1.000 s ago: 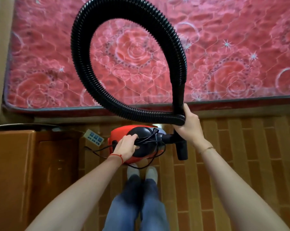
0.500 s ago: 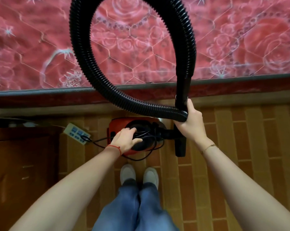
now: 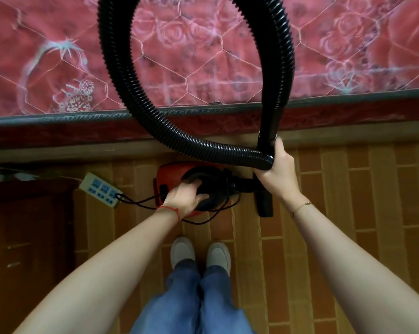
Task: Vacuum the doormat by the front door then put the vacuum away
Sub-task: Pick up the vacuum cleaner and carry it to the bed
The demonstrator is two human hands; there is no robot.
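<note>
While looped: one hose (image 3: 121,75), one vacuum (image 3: 170,175), two hands.

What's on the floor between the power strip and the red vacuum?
In the head view, a black cord runs from the power strip across the brown tiled floor to the vacuum; nothing else shows there.
</note>
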